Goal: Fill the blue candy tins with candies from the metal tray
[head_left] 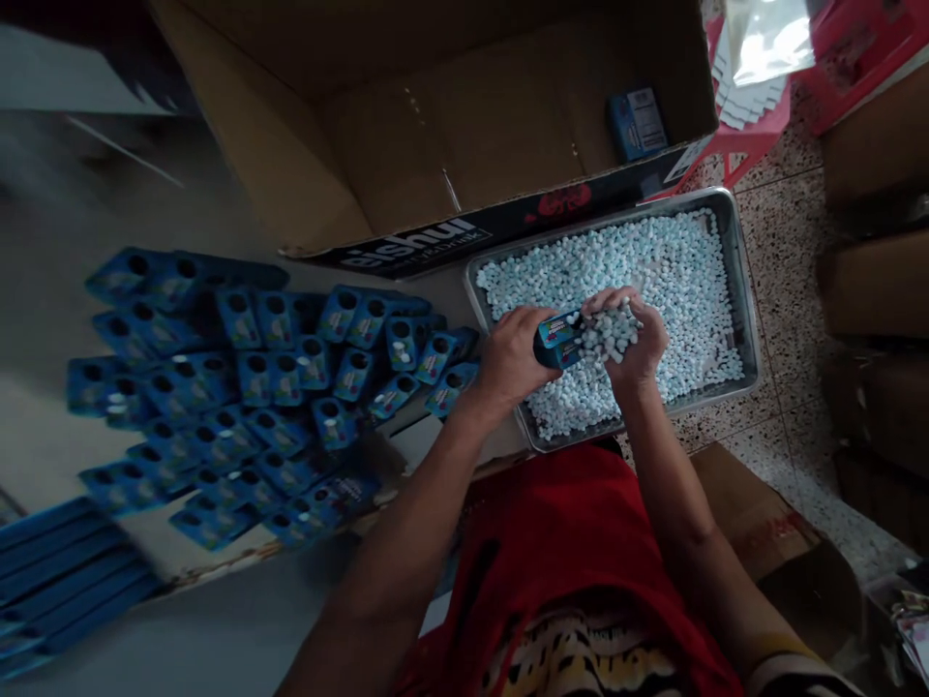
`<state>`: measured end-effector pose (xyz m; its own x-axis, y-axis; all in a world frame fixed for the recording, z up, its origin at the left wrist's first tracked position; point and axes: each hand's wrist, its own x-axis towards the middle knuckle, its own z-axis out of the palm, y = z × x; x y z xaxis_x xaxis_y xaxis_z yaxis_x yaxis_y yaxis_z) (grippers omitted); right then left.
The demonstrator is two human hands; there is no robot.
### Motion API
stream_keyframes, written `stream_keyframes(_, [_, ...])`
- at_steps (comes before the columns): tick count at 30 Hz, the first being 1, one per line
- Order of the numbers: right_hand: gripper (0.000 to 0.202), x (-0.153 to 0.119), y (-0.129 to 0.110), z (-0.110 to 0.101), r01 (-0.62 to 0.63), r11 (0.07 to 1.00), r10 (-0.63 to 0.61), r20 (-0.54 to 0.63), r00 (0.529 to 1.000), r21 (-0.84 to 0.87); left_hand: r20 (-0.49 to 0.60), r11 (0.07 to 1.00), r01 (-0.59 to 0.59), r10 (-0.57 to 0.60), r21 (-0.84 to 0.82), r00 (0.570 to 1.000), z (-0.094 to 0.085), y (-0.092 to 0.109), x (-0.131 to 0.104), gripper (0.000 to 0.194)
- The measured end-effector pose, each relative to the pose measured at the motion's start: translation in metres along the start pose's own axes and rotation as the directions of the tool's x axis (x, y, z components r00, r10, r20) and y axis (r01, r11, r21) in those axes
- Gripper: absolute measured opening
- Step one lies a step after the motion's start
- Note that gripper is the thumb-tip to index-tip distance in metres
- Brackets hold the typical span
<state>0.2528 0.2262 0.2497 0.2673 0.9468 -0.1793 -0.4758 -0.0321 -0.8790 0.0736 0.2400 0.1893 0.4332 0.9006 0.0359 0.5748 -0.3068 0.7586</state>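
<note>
My left hand [512, 356] is wrapped round small blue boxes [557, 334] above the left part of a metal tray [747, 319]. Pale blue and white pellets [674, 261] cover most of the tray's bottom. Cupped beside the boxes, my right hand [643, 339] holds a heap of the same pellets [612, 329] against their openings. To the left, many blue boxes [276, 378] with round dark holes on top stand in close groups on the table; a few have pellets at their holes.
A large open cardboard box [464, 116] stands behind the tray with one blue box [639, 124] inside. Flat blue cartons [65, 581] lie at lower left. Red stools [747, 145] and more cardboard boxes [878, 290] are on the right.
</note>
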Motion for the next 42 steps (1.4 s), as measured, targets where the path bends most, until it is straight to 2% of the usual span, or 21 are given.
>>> stream_keyframes(5, [0.039,0.024,0.007,0.012,0.103,0.994,-0.1,0.079,0.992,-0.025,0.014,0.997,0.083,-0.083,0.004,0.996,-0.013,0.002,0.002,0.079])
stream_keyframes(8, [0.045,0.032,0.008,0.016,0.116,0.991,-0.105,0.142,0.984,-0.073,0.087,0.981,0.169,-0.161,-0.095,0.983,-0.017,-0.004,0.002,0.079])
stream_keyframes(11, [0.049,0.03,0.006,0.014,0.12,0.979,-0.085,0.206,0.975,-0.165,0.156,0.956,0.201,-0.17,-0.213,0.973,-0.012,-0.009,0.002,0.078])
stream_keyframes(14, [0.051,0.02,0.0,0.01,0.117,0.962,-0.046,0.277,0.96,-0.246,0.119,0.952,0.153,-0.125,-0.266,0.985,-0.002,-0.011,0.005,0.074])
stream_keyframes(17, [0.051,0.01,-0.009,0.0,0.133,0.945,-0.032,0.323,0.946,-0.297,-0.008,0.963,0.035,-0.039,-0.266,0.999,0.007,-0.014,0.01,0.074])
stream_keyframes(19, [0.05,0.001,-0.012,-0.013,0.196,0.937,-0.109,0.29,0.951,-0.289,-0.101,0.957,-0.096,0.071,-0.275,0.992,0.011,-0.019,0.013,0.074])
stream_keyframes(21, [0.04,-0.013,-0.009,-0.034,0.27,0.898,-0.212,0.196,0.957,-0.348,-0.196,0.938,-0.209,0.158,-0.277,0.968,0.013,-0.026,0.015,0.071])
stream_keyframes(23, [0.027,-0.032,0.003,-0.061,0.305,0.763,-0.251,0.173,0.952,-0.57,-0.289,0.935,-0.249,0.172,-0.254,0.942,0.015,-0.034,0.015,0.069])
stream_keyframes(25, [0.03,-0.05,0.024,-0.085,0.346,0.485,-0.16,0.308,0.938,-0.803,-0.341,0.948,-0.227,0.144,-0.221,0.929,0.018,-0.04,0.013,0.074])
stream_keyframes(26, [0.039,-0.057,0.036,-0.095,0.4,0.355,-0.089,0.395,0.914,-0.845,-0.342,0.958,-0.202,0.125,-0.202,0.931,0.018,-0.042,0.013,0.076])
stream_keyframes(27, [0.05,-0.061,0.048,-0.103,0.474,0.265,-0.04,0.482,0.875,-0.84,-0.331,0.969,-0.172,0.105,-0.18,0.938,0.018,-0.042,0.012,0.075])
stream_keyframes(29, [0.069,-0.058,0.069,-0.112,0.59,0.185,-0.006,0.599,0.801,-0.786,-0.293,0.986,-0.111,0.071,-0.123,0.954,0.015,-0.039,0.01,0.069])
stream_keyframes(30, [0.073,-0.052,0.077,-0.113,0.603,0.152,-0.002,0.61,0.792,-0.783,-0.277,0.992,-0.087,0.058,-0.093,0.959,0.011,-0.036,0.01,0.065])
stream_keyframes(32, [0.07,-0.032,0.084,-0.111,0.538,0.062,0.009,0.54,0.842,-0.84,-0.25,0.997,-0.04,0.023,-0.063,0.968,0.002,-0.03,0.009,0.061])
stream_keyframes(34, [0.058,-0.007,0.083,-0.106,0.374,-0.022,0.013,0.374,0.927,-0.927,-0.21,0.995,0.029,-0.048,-0.094,0.977,-0.008,-0.027,0.008,0.066])
stream_keyframes(35, [0.052,0.006,0.08,-0.102,0.287,-0.017,-0.023,0.288,0.957,-0.958,-0.176,0.99,0.069,-0.089,-0.12,0.98,-0.012,-0.027,0.007,0.069])
stream_keyframes(36, [0.045,0.018,0.077,-0.098,0.207,0.034,-0.078,0.204,0.976,-0.978,-0.138,0.985,0.102,-0.121,-0.141,0.983,-0.015,-0.028,0.006,0.071])
stream_keyframes(37, [0.039,0.029,0.073,-0.093,0.132,0.134,-0.135,0.114,0.984,-0.982,-0.105,0.981,0.123,-0.14,-0.153,0.985,-0.016,-0.028,0.004,0.072])
stream_keyframes(39, [0.028,0.042,0.064,-0.08,-0.005,0.462,-0.186,-0.102,0.977,-0.887,-0.071,0.978,0.141,-0.154,-0.154,0.986,-0.016,-0.03,0.002,0.072])
stream_keyframes(41, [0.028,0.044,0.052,-0.064,-0.123,0.798,-0.055,-0.275,0.96,-0.589,-0.088,0.977,0.161,-0.175,-0.142,0.981,-0.013,-0.03,0.0,0.071])
stream_keyframes(42, [0.031,0.04,0.046,-0.055,-0.167,0.901,0.047,-0.294,0.955,-0.401,-0.103,0.975,0.177,-0.191,-0.133,0.976,-0.011,-0.029,0.0,0.071])
